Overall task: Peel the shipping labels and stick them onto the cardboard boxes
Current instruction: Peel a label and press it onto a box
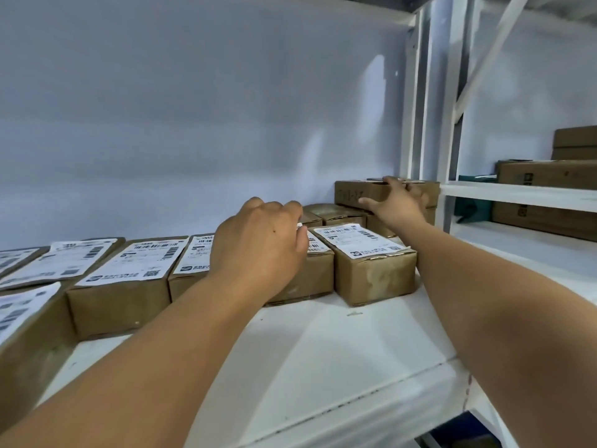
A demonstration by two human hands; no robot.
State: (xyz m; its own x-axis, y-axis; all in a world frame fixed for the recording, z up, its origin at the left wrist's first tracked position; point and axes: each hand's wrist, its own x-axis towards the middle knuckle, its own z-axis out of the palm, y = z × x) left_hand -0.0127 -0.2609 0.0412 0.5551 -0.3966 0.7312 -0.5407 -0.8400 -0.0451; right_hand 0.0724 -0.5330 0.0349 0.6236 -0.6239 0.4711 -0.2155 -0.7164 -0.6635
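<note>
Several brown cardboard boxes stand in a row on a white shelf point(339, 344), most with white shipping labels on top. My right hand point(395, 202) reaches to the back right and grips an unlabelled box point(350, 190) stacked on other boxes, fingers over its top and thumb on its front face. My left hand point(261, 244) hovers with curled fingers over a labelled box point(307, 276) in the middle of the row; whether it holds anything is hidden. Right of it sits another labelled box point(374, 273) bearing a label point(358, 239).
More labelled boxes point(119, 286) fill the shelf's left side. White shelf uprights point(416, 124) stand at the right, and a neighbouring shelf holds larger stacked cartons point(546, 189). A pale wall point(193, 108) backs the shelf.
</note>
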